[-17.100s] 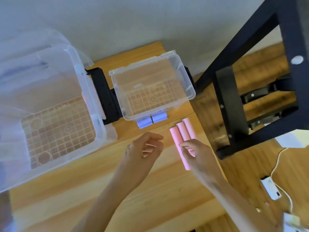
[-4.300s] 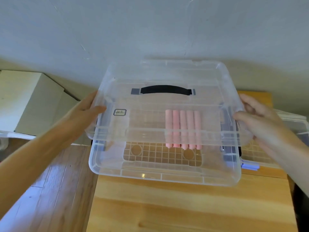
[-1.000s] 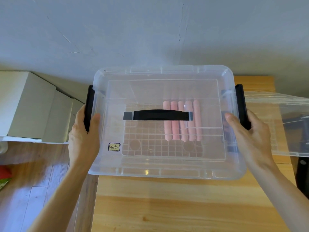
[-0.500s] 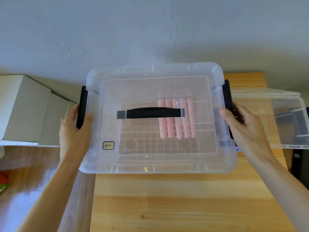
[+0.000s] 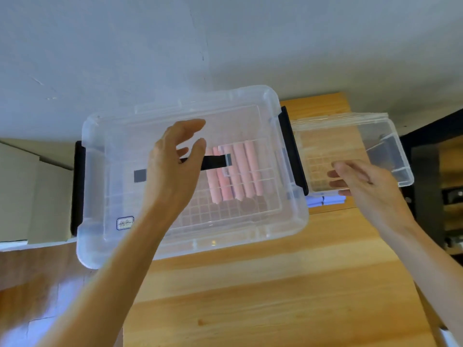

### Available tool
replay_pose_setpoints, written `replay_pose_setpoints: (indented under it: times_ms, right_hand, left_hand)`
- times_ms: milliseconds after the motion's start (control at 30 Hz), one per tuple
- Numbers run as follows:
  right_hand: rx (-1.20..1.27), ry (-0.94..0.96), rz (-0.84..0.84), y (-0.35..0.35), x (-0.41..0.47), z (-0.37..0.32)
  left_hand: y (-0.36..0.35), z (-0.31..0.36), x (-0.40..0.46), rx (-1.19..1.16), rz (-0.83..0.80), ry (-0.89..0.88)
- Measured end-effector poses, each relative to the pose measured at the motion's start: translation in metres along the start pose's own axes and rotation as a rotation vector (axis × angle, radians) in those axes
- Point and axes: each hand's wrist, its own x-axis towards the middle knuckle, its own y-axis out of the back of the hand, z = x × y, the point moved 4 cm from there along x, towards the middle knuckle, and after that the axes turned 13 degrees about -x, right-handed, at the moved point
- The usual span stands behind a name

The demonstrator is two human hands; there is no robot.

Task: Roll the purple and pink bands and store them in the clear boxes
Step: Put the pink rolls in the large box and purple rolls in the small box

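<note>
Big box (image 5: pixel 95 236) lidded, side latches down: pink rolls (image 5: pixel 238 171) sealed inside, side by side. Small box (image 5: pixel 390 156) beside it, lidless, likely awaiting purple rolls (image 5: pixel 323 200) on table (image 5: pixel 275 296) at its near edge. Left hand (image 5: pixel 172 171) loosely spread above lid handle (image 5: pixel 213 162), holding nothing. Right hand (image 5: pixel 365 181) relaxed, fingers at small box's near wall; contact unclear.

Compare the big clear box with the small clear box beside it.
The big box is lidded, with black side latches and a black handle on top; the small box stands open. The big box holds pink rolls; the small box shows none inside. Both are clear plastic on the wooden table.
</note>
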Motion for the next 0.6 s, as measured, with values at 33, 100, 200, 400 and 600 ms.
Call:
replay_pose_setpoints:
  times_ms: [33,100,200,400,600]
  right_hand:
    - [0.003,-0.011,0.004,0.003,-0.002,0.006]
    - [0.007,-0.032,0.014,0.010,-0.005,0.017]
    - [0.013,-0.052,0.015,0.020,-0.008,0.031]
    - [0.007,-0.067,0.013,0.038,-0.016,0.063]
    - [-0.033,-0.081,-0.023,0.041,-0.010,0.110]
  left_hand:
    - [-0.015,0.005,-0.003,-0.016,-0.047,-0.006]
    - [-0.045,0.013,-0.010,-0.036,-0.133,-0.022]
    - [-0.083,0.025,-0.026,-0.066,-0.234,-0.053]
    - [-0.145,0.033,-0.070,-0.099,-0.426,-0.074]
    - [-0.189,0.021,-0.102,-0.004,-0.552,-0.161]
